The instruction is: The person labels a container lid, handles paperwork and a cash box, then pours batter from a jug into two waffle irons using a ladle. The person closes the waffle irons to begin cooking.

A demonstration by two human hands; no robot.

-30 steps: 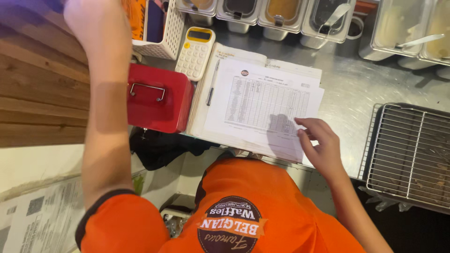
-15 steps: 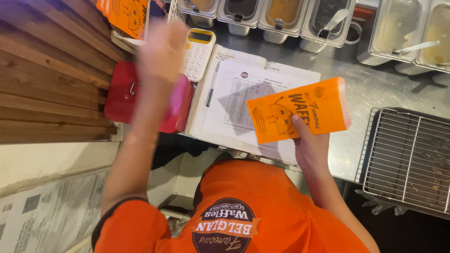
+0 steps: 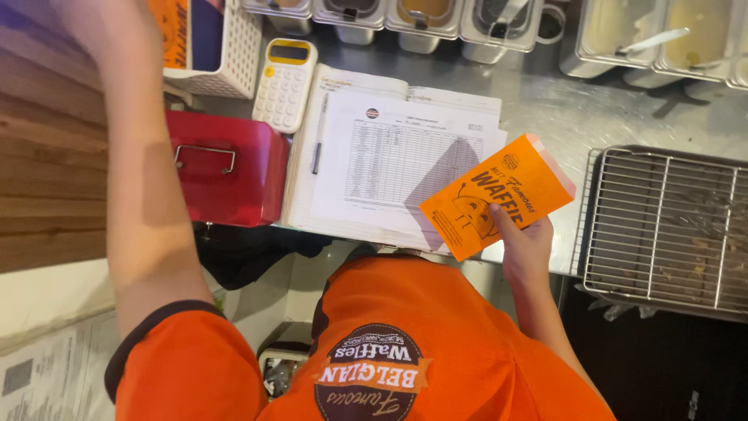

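Observation:
My right hand (image 3: 528,243) grips the lower corner of a flat orange paper bag (image 3: 499,195) with dark print, held tilted over the counter's front edge. Under it lie a printed table sheet (image 3: 389,160) on an open ledger and a pen (image 3: 318,144). My left arm reaches up along the left side. My left hand (image 3: 97,27) is blurred at the top left corner, beside a white basket (image 3: 230,47) holding more orange bags. Its fingers are cut off by the frame edge.
A red cash box (image 3: 226,168) and a yellow-and-white calculator (image 3: 284,82) sit left of the ledger. A wire rack (image 3: 670,222) lies at the right. Steel topping containers (image 3: 421,19) line the back. A wooden panel (image 3: 47,171) is at the left.
One second ago my right hand lay bare on the sheet; it now holds the orange bag, lower and more tilted than half a second ago. My left hand moved from the basket toward the top left.

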